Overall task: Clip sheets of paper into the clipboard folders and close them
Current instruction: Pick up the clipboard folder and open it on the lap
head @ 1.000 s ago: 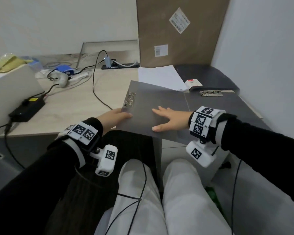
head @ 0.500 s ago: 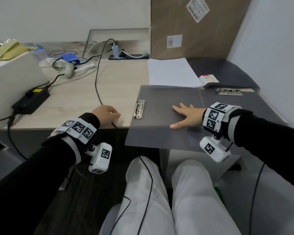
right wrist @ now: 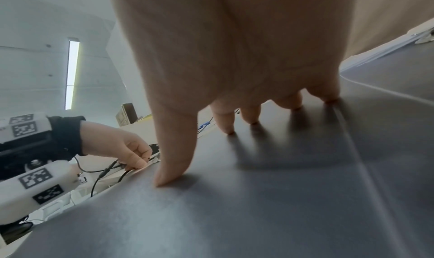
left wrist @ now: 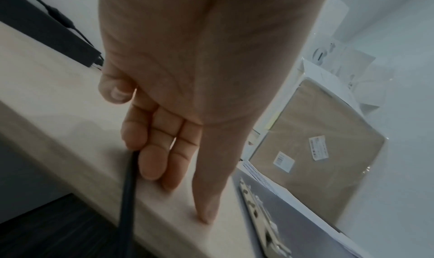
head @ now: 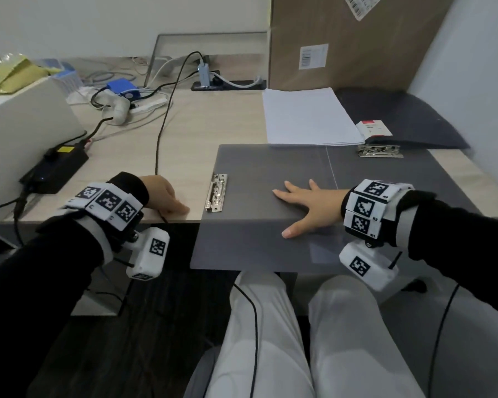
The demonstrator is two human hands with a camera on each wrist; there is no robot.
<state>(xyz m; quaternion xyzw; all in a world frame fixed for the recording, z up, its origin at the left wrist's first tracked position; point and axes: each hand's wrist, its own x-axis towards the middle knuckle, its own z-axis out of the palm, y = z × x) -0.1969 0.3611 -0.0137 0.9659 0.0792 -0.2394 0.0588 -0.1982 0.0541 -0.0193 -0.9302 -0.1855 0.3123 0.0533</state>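
Observation:
An open grey clipboard folder (head: 259,173) lies flat on the desk, its near edge hanging over the front. Its metal clip (head: 215,193) sits at the left edge, also seen in the left wrist view (left wrist: 260,219). My right hand (head: 282,212) presses flat on the folder with fingers spread (right wrist: 195,158). To the left of the clip, my left hand (head: 176,209) rests on the desk edge, holding nothing, with fingers loosely curled (left wrist: 164,178). A stack of white paper (head: 308,119) lies behind the folder. A second clip (head: 378,150) shows at the folder's far right.
A black cable (head: 161,130) runs across the desk and drops over the edge by my left hand. A power brick (head: 55,170), a white box (head: 20,130) and tangled wires sit left. A cardboard box (head: 342,38) stands behind, a dark folder (head: 408,119) at the back right.
The left hand let go of the folder's raised left edge and moved left to the desk edge. The folder now lies flat; the right hand stayed pressed on it.

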